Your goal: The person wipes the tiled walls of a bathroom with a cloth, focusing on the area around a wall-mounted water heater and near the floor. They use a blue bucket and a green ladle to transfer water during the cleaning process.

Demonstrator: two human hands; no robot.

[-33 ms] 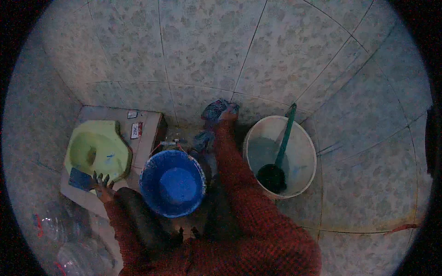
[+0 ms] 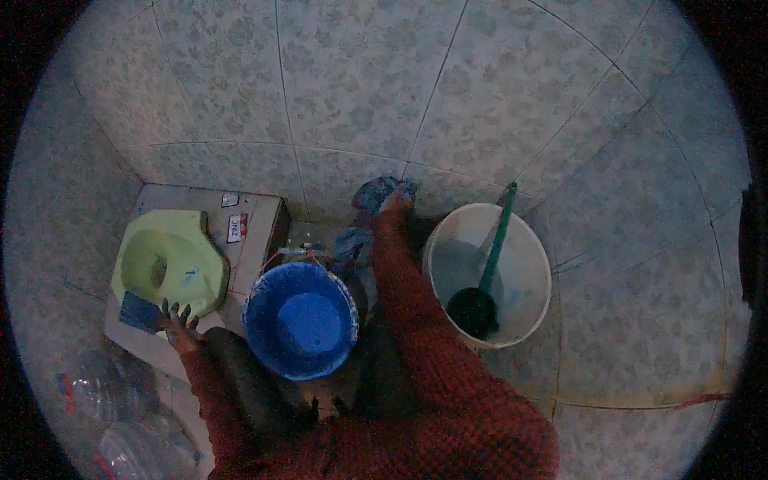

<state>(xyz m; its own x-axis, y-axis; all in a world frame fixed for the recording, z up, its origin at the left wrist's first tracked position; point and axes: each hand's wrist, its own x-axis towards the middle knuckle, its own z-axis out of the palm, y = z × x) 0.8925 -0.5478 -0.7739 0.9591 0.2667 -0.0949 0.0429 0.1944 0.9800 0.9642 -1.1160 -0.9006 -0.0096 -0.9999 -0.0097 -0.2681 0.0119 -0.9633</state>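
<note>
Low against the wall tiles, my right hand (image 2: 398,200) is closed on a crumpled bluish cloth (image 2: 371,194). More bluish fabric (image 2: 350,243) hangs below it, beside my forearm. My left hand (image 2: 183,330) has its fingers spread by my left knee, at the near edge of a pale green squat toilet (image 2: 210,276). A dark blue flat rectangular piece (image 2: 141,310) lies right beside these fingers; whether they touch it is too dim to tell. Between my knees stands a blue bucket (image 2: 266,352) with a wire handle, its inside bluish.
A white bucket (image 2: 546,288) of water stands to the right, a green long-handled dipper (image 2: 498,240) leaning in it. Two small packets (image 2: 237,228) lie on the raised tiled step (image 2: 264,210). Clear plastic jugs (image 2: 100,392) with red handles are at lower left.
</note>
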